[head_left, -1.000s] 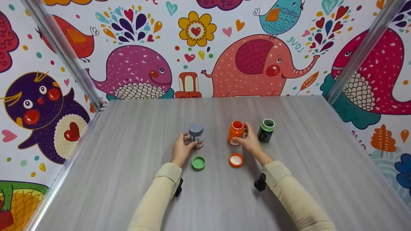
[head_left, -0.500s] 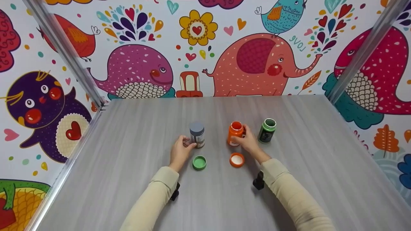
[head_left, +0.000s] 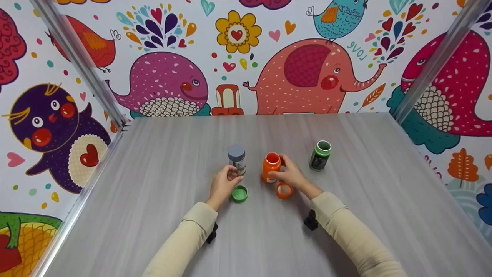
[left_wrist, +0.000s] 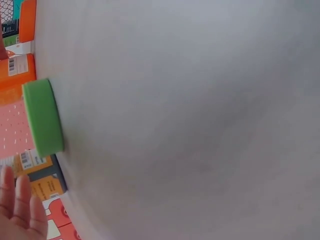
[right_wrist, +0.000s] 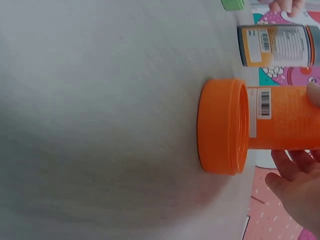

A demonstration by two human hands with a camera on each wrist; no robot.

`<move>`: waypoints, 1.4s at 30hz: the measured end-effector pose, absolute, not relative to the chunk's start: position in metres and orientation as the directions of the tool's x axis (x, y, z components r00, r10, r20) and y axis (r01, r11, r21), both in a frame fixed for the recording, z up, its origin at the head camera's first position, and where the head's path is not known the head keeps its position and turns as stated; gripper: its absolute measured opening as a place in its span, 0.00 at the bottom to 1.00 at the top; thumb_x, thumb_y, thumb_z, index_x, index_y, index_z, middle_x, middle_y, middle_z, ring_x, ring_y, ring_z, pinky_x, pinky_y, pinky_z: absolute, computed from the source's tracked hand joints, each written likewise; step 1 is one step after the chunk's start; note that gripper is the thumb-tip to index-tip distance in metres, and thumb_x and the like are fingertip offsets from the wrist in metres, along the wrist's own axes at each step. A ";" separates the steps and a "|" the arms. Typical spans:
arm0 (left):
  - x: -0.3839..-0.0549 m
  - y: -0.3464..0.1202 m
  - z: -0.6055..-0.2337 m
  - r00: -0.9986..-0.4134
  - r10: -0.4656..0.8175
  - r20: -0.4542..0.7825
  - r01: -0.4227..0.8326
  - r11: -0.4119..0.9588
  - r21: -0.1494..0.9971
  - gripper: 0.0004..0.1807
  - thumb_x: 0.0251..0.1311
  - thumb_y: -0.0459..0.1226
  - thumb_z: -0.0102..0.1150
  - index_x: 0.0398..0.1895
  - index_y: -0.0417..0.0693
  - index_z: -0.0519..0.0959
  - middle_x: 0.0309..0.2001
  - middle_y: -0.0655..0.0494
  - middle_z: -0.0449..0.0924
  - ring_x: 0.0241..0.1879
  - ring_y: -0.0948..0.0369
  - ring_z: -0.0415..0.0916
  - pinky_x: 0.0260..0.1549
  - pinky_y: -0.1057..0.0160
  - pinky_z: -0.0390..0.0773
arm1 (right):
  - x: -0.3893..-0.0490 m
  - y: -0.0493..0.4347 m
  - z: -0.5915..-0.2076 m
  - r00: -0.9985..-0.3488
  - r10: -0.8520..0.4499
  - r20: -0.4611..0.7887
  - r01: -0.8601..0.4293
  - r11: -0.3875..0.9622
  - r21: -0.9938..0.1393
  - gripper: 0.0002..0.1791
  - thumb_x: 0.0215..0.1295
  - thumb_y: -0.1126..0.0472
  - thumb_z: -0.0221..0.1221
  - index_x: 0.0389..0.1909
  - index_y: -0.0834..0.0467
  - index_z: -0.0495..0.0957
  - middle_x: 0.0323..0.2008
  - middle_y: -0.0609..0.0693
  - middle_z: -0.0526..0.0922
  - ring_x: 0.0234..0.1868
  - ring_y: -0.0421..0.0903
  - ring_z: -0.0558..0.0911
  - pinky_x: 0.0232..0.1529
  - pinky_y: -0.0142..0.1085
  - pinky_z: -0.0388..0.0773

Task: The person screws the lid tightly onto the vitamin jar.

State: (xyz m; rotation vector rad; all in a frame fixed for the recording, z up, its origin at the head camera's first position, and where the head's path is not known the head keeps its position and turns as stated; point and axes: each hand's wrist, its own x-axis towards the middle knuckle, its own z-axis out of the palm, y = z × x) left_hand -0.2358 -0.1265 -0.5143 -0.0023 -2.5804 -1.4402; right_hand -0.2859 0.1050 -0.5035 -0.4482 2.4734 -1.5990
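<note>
Right hand (head_left: 294, 175) pinching a lidless, orange, cylindrical plastic jar (head_left: 270, 168) between thumb and fingers: presumably light, stiff, best held mid-wall; left of this grip, left hand (head_left: 223, 185) relaxed, holding nothing.

L jar (head_left: 236, 152) & R jar (head_left: 320, 158) stood on table (head_left: 173, 154), mid jar (head_left: 270, 170) betw., nearer L one, your R hand (head_left: 292, 175) round it from R. Your L hand (head_left: 223, 185) was just before L jar. L lid (head_left: 240, 194) lay nr it, R side; R lid (head_left: 284, 191) lay before mid jar, bit R.
</note>
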 end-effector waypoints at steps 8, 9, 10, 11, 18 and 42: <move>-0.234 -0.125 -0.514 -0.978 -0.027 0.209 0.168 0.500 0.850 0.15 0.50 0.34 0.65 0.39 0.37 0.75 0.33 0.48 0.79 0.32 0.60 0.73 0.34 0.67 0.74 | -0.278 0.101 -0.504 -0.913 -0.407 0.035 -0.203 0.376 -0.904 0.37 0.53 0.59 0.66 0.61 0.65 0.60 0.57 0.60 0.71 0.57 0.55 0.70 0.62 0.52 0.60; -0.234 -0.124 -0.514 -0.976 -0.021 0.217 0.177 0.500 0.848 0.15 0.50 0.34 0.65 0.39 0.37 0.75 0.33 0.47 0.79 0.32 0.59 0.73 0.34 0.66 0.74 | -0.277 0.101 -0.504 -0.909 -0.415 0.035 -0.206 0.375 -0.904 0.38 0.53 0.59 0.65 0.62 0.65 0.59 0.58 0.60 0.70 0.58 0.56 0.69 0.62 0.54 0.59; -0.234 -0.124 -0.514 -0.975 -0.016 0.221 0.183 0.500 0.846 0.15 0.50 0.34 0.65 0.39 0.37 0.75 0.34 0.47 0.79 0.33 0.59 0.74 0.34 0.66 0.74 | -0.276 0.102 -0.503 -0.906 -0.422 0.033 -0.209 0.378 -0.902 0.40 0.53 0.58 0.65 0.63 0.65 0.57 0.59 0.61 0.69 0.59 0.56 0.68 0.62 0.55 0.57; -0.234 -0.123 -0.514 -0.975 -0.012 0.222 0.186 0.501 0.845 0.15 0.50 0.34 0.65 0.40 0.37 0.74 0.34 0.46 0.79 0.33 0.58 0.74 0.35 0.65 0.74 | -0.276 0.104 -0.502 -0.904 -0.426 0.033 -0.213 0.382 -0.899 0.42 0.53 0.58 0.66 0.64 0.66 0.55 0.59 0.61 0.68 0.59 0.57 0.67 0.63 0.55 0.56; -0.234 -0.112 -0.507 -0.992 0.062 0.114 0.130 0.453 0.882 0.24 0.51 0.36 0.65 0.51 0.37 0.70 0.46 0.41 0.76 0.45 0.50 0.73 0.48 0.55 0.73 | -0.272 0.123 -0.502 -0.895 -0.446 -0.006 -0.235 0.482 -0.844 0.43 0.52 0.59 0.66 0.65 0.67 0.54 0.62 0.63 0.64 0.62 0.61 0.63 0.62 0.55 0.57; -0.242 -0.055 -0.503 -0.996 0.070 0.059 0.085 0.470 0.879 0.36 0.52 0.40 0.65 0.63 0.42 0.61 0.57 0.44 0.69 0.56 0.50 0.68 0.56 0.53 0.68 | -0.256 0.147 -0.525 -0.776 -0.606 0.173 -0.590 0.601 -0.539 0.29 0.50 0.61 0.66 0.51 0.72 0.71 0.46 0.63 0.75 0.48 0.59 0.74 0.49 0.51 0.71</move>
